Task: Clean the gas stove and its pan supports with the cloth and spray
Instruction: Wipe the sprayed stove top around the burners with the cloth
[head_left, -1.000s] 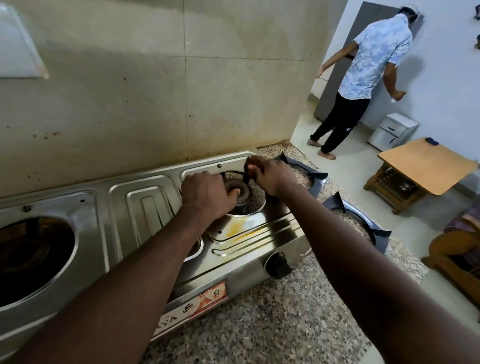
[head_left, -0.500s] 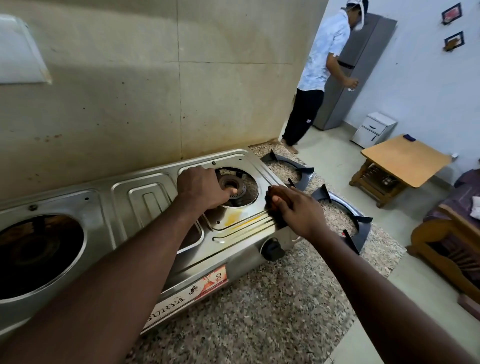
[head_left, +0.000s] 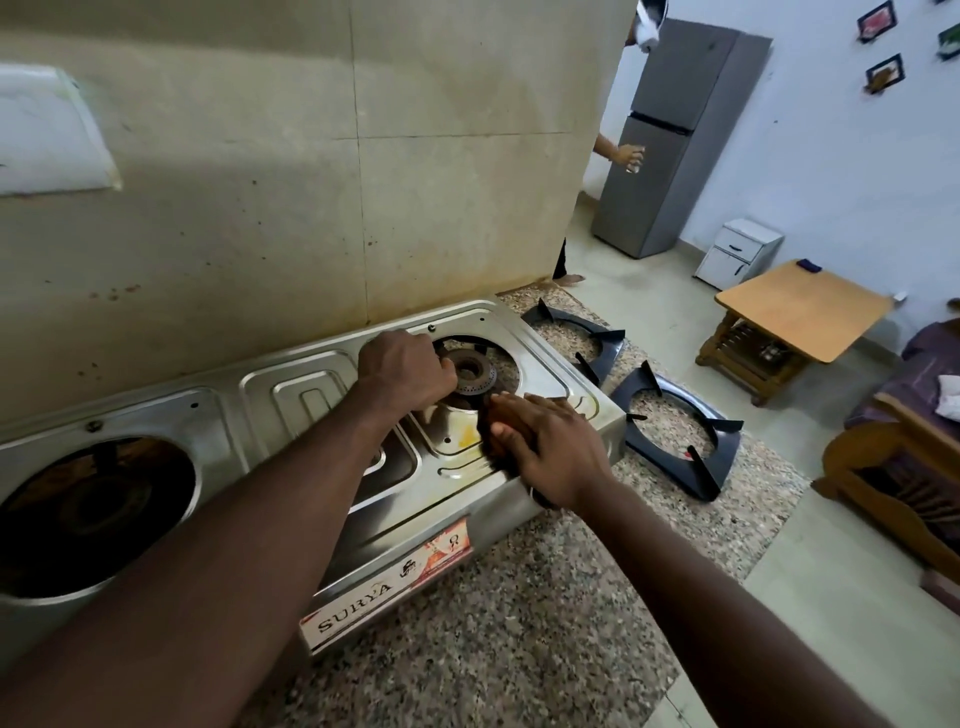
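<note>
A steel gas stove (head_left: 322, 395) is set along the back edge of a speckled stone bench (head_left: 519, 623), against the wall. The left hand (head_left: 408, 371) is curled into a fist at the left rim of the right burner (head_left: 475, 371), seemingly gripping it. A dark wad, taken to be the cloth (head_left: 506, 446), is pinched between the thumb and nearly straight fingers of the right hand (head_left: 550, 447) and pressed onto the stove top beside a yellow stain (head_left: 465, 439).

At the bench's right end, a rear pan support (head_left: 605, 338) and a front pan support (head_left: 722, 452) are laid flat, just apart. They are judged rigid and fairly heavy, best lifted by the flat frame, away from the prongs. The cloth is judged soft and limp, the steel smooth and slippery once wet.

The right well is occupied by the burner; the left well (head_left: 93, 509) is dark, its contents unclear. No spray is seen.
</note>
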